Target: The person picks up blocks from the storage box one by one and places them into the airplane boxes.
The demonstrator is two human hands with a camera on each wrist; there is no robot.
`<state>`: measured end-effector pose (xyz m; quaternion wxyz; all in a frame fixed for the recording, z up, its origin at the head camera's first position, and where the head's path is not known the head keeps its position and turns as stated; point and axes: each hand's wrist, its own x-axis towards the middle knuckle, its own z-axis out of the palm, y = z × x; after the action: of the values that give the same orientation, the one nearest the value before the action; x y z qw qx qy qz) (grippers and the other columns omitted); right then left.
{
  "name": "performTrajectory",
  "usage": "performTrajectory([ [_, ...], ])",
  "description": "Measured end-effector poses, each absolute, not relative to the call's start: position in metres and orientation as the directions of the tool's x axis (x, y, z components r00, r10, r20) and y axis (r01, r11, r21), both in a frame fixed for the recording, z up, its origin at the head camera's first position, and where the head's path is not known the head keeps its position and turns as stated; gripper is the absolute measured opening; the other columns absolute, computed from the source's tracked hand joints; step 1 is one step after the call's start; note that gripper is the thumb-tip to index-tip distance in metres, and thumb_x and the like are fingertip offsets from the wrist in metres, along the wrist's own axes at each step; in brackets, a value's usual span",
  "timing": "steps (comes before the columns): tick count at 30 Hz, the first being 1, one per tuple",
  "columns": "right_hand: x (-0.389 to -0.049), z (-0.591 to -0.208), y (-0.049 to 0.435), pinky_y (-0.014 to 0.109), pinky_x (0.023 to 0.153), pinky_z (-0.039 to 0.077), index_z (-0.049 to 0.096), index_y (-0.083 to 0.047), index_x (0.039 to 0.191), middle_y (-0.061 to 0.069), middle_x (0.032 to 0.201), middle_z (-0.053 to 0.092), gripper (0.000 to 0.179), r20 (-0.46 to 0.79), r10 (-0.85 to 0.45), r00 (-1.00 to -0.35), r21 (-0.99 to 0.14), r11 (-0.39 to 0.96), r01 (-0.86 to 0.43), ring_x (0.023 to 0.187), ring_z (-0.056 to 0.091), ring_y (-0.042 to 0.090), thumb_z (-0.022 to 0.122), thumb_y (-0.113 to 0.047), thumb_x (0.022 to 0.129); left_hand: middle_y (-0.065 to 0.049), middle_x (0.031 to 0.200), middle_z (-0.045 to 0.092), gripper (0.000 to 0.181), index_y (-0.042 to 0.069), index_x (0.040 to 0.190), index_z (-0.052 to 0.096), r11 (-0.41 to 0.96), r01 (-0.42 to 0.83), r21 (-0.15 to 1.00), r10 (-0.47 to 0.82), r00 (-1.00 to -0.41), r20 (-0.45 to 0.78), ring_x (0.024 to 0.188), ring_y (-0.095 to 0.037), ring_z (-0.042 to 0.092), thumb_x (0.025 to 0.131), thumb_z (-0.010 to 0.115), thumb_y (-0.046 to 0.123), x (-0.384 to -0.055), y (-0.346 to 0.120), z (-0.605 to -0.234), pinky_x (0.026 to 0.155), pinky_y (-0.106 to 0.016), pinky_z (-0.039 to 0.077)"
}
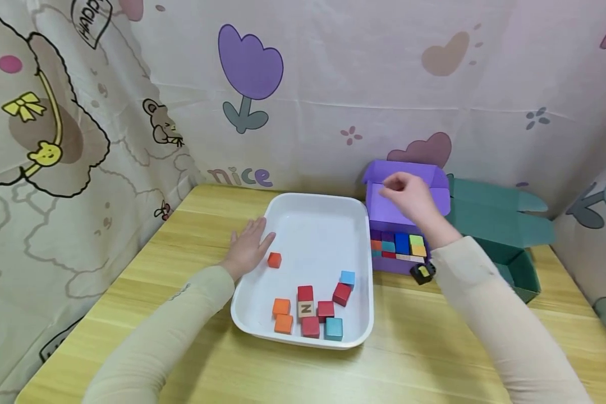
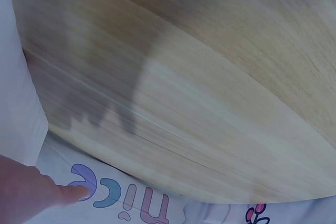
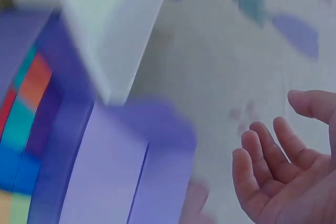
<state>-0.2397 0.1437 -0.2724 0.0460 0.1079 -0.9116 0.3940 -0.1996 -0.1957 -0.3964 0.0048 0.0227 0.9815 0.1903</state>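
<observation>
My left hand (image 1: 249,247) rests on the left rim of a white tray (image 1: 313,235), fingers extended. Inside the tray near that hand lies a red-orange cube (image 1: 274,260). Toward the tray's front are several more cubes, among them an orange cube (image 1: 281,307), a wooden block marked N (image 1: 306,309) and a teal cube (image 1: 334,329). My right hand (image 1: 409,193) is raised over the lid of a purple box (image 1: 399,268). In the right wrist view its fingers (image 3: 257,153) are loosely bent, the thumb apart, with nothing between them. Colored blocks (image 1: 402,243) fill the purple box.
A green box (image 1: 527,272) with its lid folded back stands to the right, partly behind my right sleeve. A small black object with a yellow patch (image 1: 423,273) sits at the purple box's front corner. Printed cloth (image 1: 308,140) hangs behind the wooden table (image 1: 182,247).
</observation>
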Motion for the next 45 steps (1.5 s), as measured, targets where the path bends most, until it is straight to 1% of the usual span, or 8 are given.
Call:
performTrajectory([
  [8, -0.221, -0.291, 0.085, 0.034, 0.077, 0.051, 0.061, 0.0, 0.11, 0.015, 0.103, 0.064, 0.029, 0.106, -0.372, -0.922, -0.673, 0.656, -0.342, 0.092, 0.059, 0.025, 0.062, -0.019, 0.088, -0.012, 0.158, 0.011, 0.067, 0.007, 0.151, 0.01, 0.928, 0.038, 0.371, 0.047, -0.999, -0.016, 0.146, -0.032, 0.004, 0.1, 0.021, 0.05, -0.2, -0.191, -0.393, 0.114, -0.061, 0.002],
  [17, -0.215, -0.324, 0.074, 0.029, 0.07, 0.053, 0.063, -0.002, 0.107, 0.012, 0.097, 0.064, 0.028, -0.119, -0.449, -0.885, -0.505, 0.795, -0.335, 0.08, 0.058, 0.021, 0.068, -0.016, 0.084, -0.013, 0.158, 0.013, 0.067, 0.006, 0.151, 0.011, 0.928, 0.036, 0.371, 0.043, -0.999, -0.011, 0.146, -0.033, 0.005, 0.1, 0.022, 0.049, -0.2, -0.193, -0.393, 0.114, -0.061, 0.002],
  [23, -0.212, -0.343, 0.075, 0.033, 0.074, 0.054, 0.062, -0.002, 0.11, 0.013, 0.101, 0.063, 0.031, -0.264, -0.494, -0.828, -0.354, 0.848, -0.393, 0.083, 0.056, 0.022, 0.069, -0.005, 0.08, -0.014, 0.157, 0.013, 0.068, 0.006, 0.15, 0.011, 0.931, 0.038, 0.363, 0.044, -0.999, -0.011, 0.146, -0.034, 0.005, 0.1, 0.022, 0.049, -0.2, -0.195, -0.395, 0.114, -0.062, 0.002],
  [29, -0.204, -0.354, 0.072, 0.035, 0.078, 0.054, 0.063, -0.004, 0.113, 0.011, 0.107, 0.065, 0.036, -0.349, -0.486, -0.802, -0.22, 0.874, -0.434, 0.083, 0.054, 0.021, 0.07, -0.004, 0.077, -0.014, 0.157, 0.013, 0.068, 0.006, 0.15, 0.011, 0.933, 0.035, 0.358, 0.04, -0.999, -0.007, 0.146, -0.034, 0.006, 0.1, 0.021, 0.05, -0.2, -0.196, -0.397, 0.114, -0.062, 0.003],
  [35, -0.201, -0.362, 0.07, 0.035, 0.079, 0.048, 0.066, -0.004, 0.096, 0.007, 0.088, 0.066, 0.019, -0.336, -0.488, -0.806, -0.135, 0.872, -0.471, 0.073, 0.052, 0.02, 0.069, -0.004, 0.076, -0.013, 0.158, 0.013, 0.067, 0.006, 0.151, 0.011, 0.933, 0.037, 0.358, 0.041, -0.999, -0.005, 0.146, -0.033, 0.006, 0.1, 0.021, 0.048, -0.202, -0.196, -0.398, 0.114, -0.061, 0.003],
  [39, -0.2, -0.367, 0.069, 0.041, 0.092, 0.042, 0.064, -0.006, 0.084, 0.003, 0.074, 0.062, 0.007, -0.326, -0.494, -0.806, -0.109, 0.867, -0.487, 0.068, 0.049, 0.02, 0.066, -0.003, 0.078, -0.013, 0.158, 0.012, 0.067, 0.006, 0.151, 0.01, 0.93, 0.038, 0.365, 0.042, -0.999, -0.003, 0.146, -0.033, 0.005, 0.1, 0.02, 0.049, -0.202, -0.195, -0.397, 0.114, -0.061, 0.001],
  [42, -0.2, -0.369, 0.068, 0.045, 0.1, 0.037, 0.063, -0.006, 0.084, 0.003, 0.071, 0.059, 0.006, -0.335, -0.489, -0.806, -0.104, 0.869, -0.484, 0.069, 0.049, 0.02, 0.065, -0.004, 0.079, -0.013, 0.157, 0.012, 0.071, 0.006, 0.151, 0.01, 0.924, 0.043, 0.38, 0.045, -0.999, 0.003, 0.146, -0.033, 0.005, 0.099, 0.017, 0.054, -0.2, -0.195, -0.396, 0.114, -0.061, 0.0],
  [45, -0.2, -0.369, 0.067, 0.044, 0.098, 0.038, 0.063, -0.005, 0.087, 0.004, 0.071, 0.058, 0.008, -0.343, -0.481, -0.807, -0.11, 0.874, -0.474, 0.069, 0.049, 0.021, 0.066, -0.004, 0.08, -0.014, 0.157, 0.014, 0.074, 0.005, 0.15, 0.012, 0.922, 0.041, 0.386, 0.042, -0.999, 0.007, 0.146, -0.033, 0.006, 0.097, 0.016, 0.057, -0.198, -0.194, -0.393, 0.114, -0.061, 0.0],
])
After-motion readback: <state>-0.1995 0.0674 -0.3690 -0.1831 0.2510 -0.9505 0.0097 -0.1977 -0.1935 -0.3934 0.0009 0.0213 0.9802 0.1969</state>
